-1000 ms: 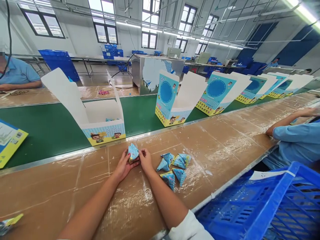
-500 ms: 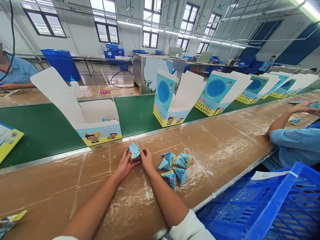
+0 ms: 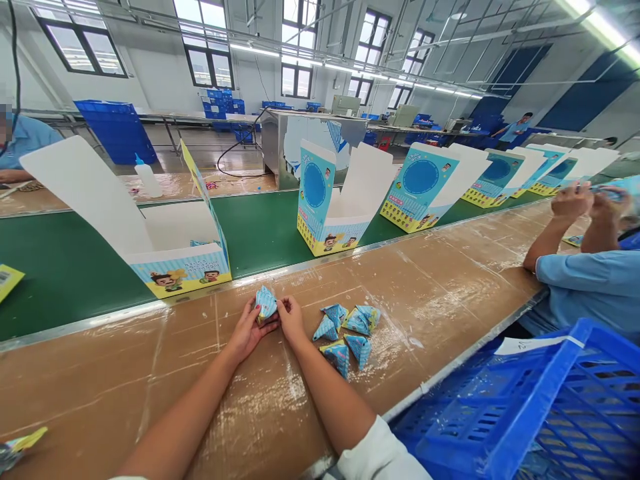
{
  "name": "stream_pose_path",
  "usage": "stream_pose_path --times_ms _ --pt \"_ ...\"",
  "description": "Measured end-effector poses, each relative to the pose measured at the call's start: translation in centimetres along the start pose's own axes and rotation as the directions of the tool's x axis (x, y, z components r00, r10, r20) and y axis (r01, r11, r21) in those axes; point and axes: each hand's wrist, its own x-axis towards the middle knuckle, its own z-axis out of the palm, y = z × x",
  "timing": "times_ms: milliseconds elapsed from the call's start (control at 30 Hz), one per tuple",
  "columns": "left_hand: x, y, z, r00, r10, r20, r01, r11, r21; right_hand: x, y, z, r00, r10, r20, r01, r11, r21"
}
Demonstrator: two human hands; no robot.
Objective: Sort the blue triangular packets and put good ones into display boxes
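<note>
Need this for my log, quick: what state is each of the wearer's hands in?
Left hand: closed, holding a blue-striped triangular packet.
Right hand: curled closed at the packet's right edge; grip unclear.

Brown table (image 3: 425, 293), packets (image 3: 357, 347) atop; belt (image 3: 260, 233), boxes (image 3: 343, 227) atop

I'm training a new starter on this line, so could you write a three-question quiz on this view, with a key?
1. True or false: only the left hand has its fingers at the striped packet.

2. Multiple choice: where do the loose packets beside the right hand lie?
A) On the floor
B) On the brown worktop
C) In the blue crate

3. Fill in the missing colour: the open boxes stand on a ____ belt.

Key:
1. False; the right hand's fingers are there too.
2. B
3. green
</note>
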Motion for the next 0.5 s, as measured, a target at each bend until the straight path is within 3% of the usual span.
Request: stream_pose_path --times_ms 500 --pt "-0.33 0.11 0.41 1.000 -0.006 0.021 0.006 1.000 -0.012 -0.03 -0.21 -0.22 1.000 -0.008 0.011 0.008 1.000 0.000"
